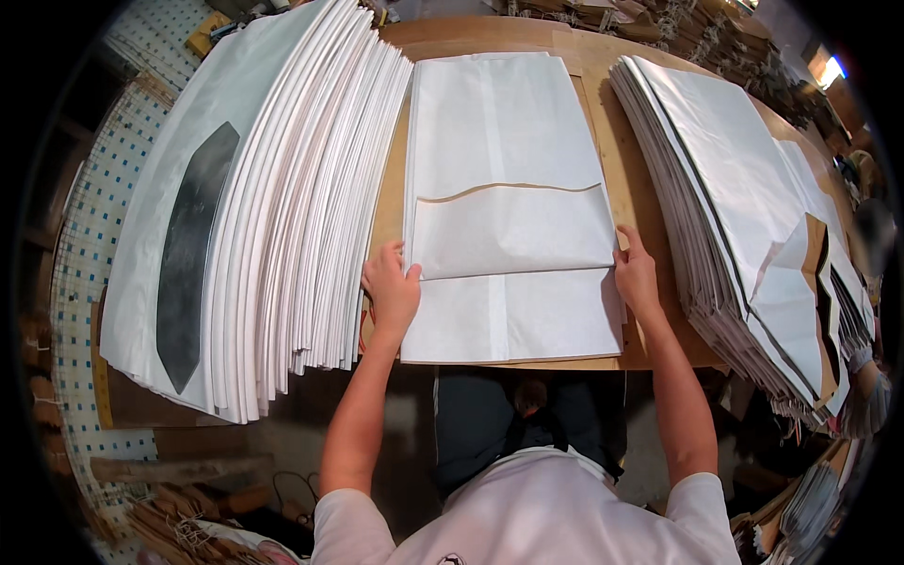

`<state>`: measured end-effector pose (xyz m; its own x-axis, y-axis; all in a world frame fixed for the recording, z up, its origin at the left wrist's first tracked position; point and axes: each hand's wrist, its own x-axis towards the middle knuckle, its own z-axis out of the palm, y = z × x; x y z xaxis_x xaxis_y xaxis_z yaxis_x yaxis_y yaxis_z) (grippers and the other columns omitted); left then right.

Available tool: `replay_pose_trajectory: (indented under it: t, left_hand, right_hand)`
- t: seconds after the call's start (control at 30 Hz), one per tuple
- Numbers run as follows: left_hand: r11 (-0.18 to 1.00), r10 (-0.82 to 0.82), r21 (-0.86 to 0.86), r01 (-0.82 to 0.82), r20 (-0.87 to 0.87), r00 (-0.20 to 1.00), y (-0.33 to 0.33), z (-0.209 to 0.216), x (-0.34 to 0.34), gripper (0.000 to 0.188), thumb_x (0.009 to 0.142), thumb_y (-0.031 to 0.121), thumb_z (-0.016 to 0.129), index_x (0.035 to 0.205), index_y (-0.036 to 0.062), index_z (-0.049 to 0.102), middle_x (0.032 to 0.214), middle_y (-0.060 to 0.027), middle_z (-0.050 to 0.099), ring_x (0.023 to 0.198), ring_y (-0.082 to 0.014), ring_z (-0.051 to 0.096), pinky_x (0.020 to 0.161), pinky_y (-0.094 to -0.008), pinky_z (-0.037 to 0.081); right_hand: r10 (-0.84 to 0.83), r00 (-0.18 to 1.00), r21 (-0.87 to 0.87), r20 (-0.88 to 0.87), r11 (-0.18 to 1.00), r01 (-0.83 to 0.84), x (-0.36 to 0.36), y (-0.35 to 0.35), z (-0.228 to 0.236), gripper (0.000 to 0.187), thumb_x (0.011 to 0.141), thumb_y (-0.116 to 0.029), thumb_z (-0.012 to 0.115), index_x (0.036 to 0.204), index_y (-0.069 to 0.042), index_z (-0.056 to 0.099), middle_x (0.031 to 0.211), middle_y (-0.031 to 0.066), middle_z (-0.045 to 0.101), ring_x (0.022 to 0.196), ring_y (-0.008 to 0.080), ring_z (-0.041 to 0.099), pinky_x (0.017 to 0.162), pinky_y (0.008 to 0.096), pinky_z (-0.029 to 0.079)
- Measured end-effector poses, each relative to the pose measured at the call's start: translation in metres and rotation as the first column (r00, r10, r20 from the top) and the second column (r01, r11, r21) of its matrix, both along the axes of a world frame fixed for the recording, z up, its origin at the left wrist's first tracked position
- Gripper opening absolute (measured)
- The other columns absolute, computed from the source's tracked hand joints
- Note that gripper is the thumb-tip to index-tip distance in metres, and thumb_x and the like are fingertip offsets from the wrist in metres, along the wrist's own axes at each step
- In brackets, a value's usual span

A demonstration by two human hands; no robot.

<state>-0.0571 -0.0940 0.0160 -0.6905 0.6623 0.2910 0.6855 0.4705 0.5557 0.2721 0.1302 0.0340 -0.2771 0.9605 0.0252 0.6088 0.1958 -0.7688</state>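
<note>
Before me lies a white paper sack (508, 122), flat on top of other white sheets. A folded panel with a brown upper edge crosses its middle, and a crease runs below. My left hand (391, 287) touches the sack's left edge near this crease, thumb and fingers apart. At the opposite edge, my right hand (637, 273) rests with its index finger stretched away from the thumb. Neither hand shows a closed grip, though some fingertips are hidden. Beside my left hand stands a tall stack of white sacks (325, 188), fanned toward me.
On the left stack lies a dark, pointed flat plate (200, 254). Another stack of white sacks (725, 132) occupies the right side, with an opened, brown-edged sack (796, 287) at its near end. The brown wooden table (443, 36) ends near my waist. Bundled brown material (697, 38) lies beyond.
</note>
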Motion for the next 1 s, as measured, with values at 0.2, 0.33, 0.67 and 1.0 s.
replay_pose_trajectory:
  t: [0.2,0.33,0.67,1.0]
  left_hand:
    - [0.763,-0.646,-0.089,0.640,-0.134,0.752,0.033,0.031,0.010,0.047,0.099,0.011,0.054,0.145,0.0151,0.059,0.159,-0.0193,0.044,0.153,-0.0423,0.030,0.125,-0.0610,0.018]
    - [0.799,-0.585,-0.281,0.532,-0.155,0.796,0.052,0.031,0.028,0.049,0.104,0.036,0.052,0.151,0.0207,0.054,0.164,-0.0167,0.039,0.154,-0.0429,0.027,0.126,-0.0575,0.015]
    - [0.875,-0.412,-0.351,0.335,-0.175,0.894,0.049,0.003,0.024,0.065,0.103,0.059,0.049,0.159,0.0258,0.044,0.168,-0.0237,0.028,0.155,-0.0463,0.021,0.128,-0.0547,0.012]
    - [0.879,-0.420,-0.333,0.342,-0.199,0.886,0.050,-0.002,0.025,0.066,0.103,0.058,0.050,0.160,0.0242,0.043,0.168,-0.0232,0.028,0.156,-0.0451,0.021,0.128,-0.0537,0.012]
  right_hand:
    - [0.122,0.968,0.136,0.220,0.979,-0.154,0.001,-0.002,-0.012,0.065,0.089,0.004,0.044,0.148,-0.019,0.059,0.103,0.0268,0.063,0.100,0.0435,0.062,0.092,0.0465,0.049]
    - [0.115,0.955,0.127,0.273,0.980,-0.154,0.001,0.000,-0.016,0.062,0.092,0.003,0.045,0.147,-0.018,0.060,0.104,0.0273,0.062,0.100,0.0442,0.061,0.091,0.0472,0.049]
    - [0.107,0.952,0.158,0.286,0.975,-0.157,0.002,-0.005,-0.022,0.052,0.098,0.000,0.047,0.147,-0.013,0.059,0.102,0.0263,0.059,0.098,0.0430,0.059,0.090,0.0463,0.048]
    - [0.086,0.987,0.200,0.138,0.973,-0.113,0.003,-0.014,-0.022,0.057,0.095,0.005,0.043,0.145,-0.012,0.061,0.103,0.0242,0.057,0.100,0.0411,0.057,0.093,0.0443,0.047]
